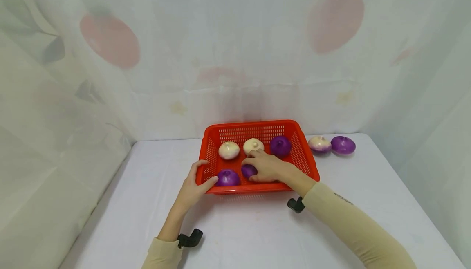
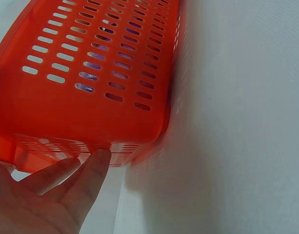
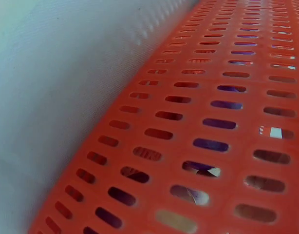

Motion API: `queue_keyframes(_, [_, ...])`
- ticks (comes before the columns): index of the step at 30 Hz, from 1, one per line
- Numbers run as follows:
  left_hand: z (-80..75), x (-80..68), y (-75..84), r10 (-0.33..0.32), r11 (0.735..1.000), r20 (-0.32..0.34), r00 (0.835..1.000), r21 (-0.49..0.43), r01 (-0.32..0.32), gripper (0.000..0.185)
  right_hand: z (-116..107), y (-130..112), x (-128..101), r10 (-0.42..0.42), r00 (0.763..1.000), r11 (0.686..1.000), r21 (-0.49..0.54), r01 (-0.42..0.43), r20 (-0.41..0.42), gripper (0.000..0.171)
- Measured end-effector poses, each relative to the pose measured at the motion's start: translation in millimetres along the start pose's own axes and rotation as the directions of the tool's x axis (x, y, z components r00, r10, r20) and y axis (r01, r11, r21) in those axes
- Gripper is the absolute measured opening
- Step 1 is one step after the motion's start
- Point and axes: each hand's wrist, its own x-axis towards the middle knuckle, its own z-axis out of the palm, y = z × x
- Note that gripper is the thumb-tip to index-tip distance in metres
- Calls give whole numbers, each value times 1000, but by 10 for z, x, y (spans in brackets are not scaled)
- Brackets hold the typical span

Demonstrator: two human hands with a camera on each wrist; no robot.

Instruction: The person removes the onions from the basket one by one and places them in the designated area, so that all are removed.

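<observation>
A red plastic basket [image 1: 254, 188] with slotted walls stands on the table and holds several onions. My left hand [image 1: 194, 184] grips its front left corner, fingers along the outer left wall and thumb over the rim beside a purple onion [image 1: 228, 177]. In the left wrist view, the fingers [image 2: 88, 183] touch the slotted wall. Inside the basket, my right hand [image 1: 268, 166] holds another purple onion [image 1: 248, 171], which it partly covers. Behind it lie two whitish onions [image 1: 229, 150] and a purple onion [image 1: 281, 146]. In the right wrist view, the basket wall [image 3: 188, 122] hides that hand.
Right of the basket, a white-and-purple onion [image 1: 319, 144] and a purple onion [image 1: 343, 145] lie side by side on the white table [image 1: 250, 236]. A pale printed curtain [image 1: 235, 48] hangs behind the table and along both sides.
</observation>
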Motion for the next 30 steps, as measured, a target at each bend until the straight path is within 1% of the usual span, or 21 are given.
queue_keyframes(3, [4, 6, -13, 3, 1000, 1, 1000, 2, -3, 68, 1, -10, 4, 10, 1000, 1000, 5, -11, 17, 54])
queue_keyframes(6, [7, 11, -22, 10, 1000, 0, 1000, -1, -10, 68, 2, -14, 2, 17, 1000, 1000, 6, -17, 17, 54])
queue_keyframes(13, [3, 4, -20, 13, 1000, -8, 1000, 5, -13, 67, -40, 0, -44, 23, 999, 1000, -4, -23, -35, 52])
queue_keyframes(21, [-8, 1, -13, 7, 1000, -7, 1000, 12, -7, 69, -205, -28, -143, -5, 996, 1000, -24, 3, -88, 51])
queue_keyframes(30, [-3, 1, 4, 16, 1000, -10, 1000, -1, -16, 67, -409, -47, -313, 11, 993, 1000, -4, -12, -115, 53])
